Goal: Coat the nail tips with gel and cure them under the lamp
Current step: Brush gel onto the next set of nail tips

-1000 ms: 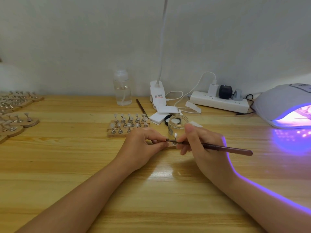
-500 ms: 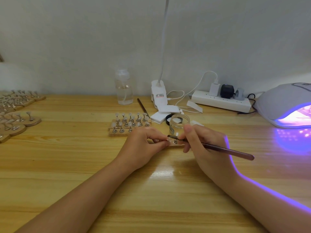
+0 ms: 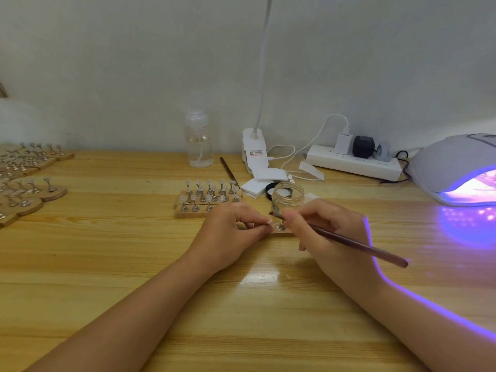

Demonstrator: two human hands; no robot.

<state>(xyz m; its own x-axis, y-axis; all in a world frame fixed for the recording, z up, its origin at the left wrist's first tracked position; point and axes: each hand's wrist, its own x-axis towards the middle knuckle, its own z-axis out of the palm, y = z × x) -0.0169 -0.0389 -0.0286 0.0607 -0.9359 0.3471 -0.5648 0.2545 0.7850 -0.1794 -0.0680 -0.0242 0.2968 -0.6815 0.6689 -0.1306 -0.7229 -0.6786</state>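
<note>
Wooden brush (image 3: 349, 241) pinched in my right hand (image 3: 330, 232); left hand (image 3: 230, 232) pinched small stand (image 3: 280, 229). Nail tip (image 3: 271, 224) between fingertips judged light, stiff, slippery when wet; I'd hold stand base only.

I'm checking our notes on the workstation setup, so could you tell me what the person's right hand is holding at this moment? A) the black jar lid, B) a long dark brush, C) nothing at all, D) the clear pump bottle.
B: the right hand grips a long dark brush, its tip over the small stand by the left hand; the pump bottle and the black lid sit untouched farther back.
</note>
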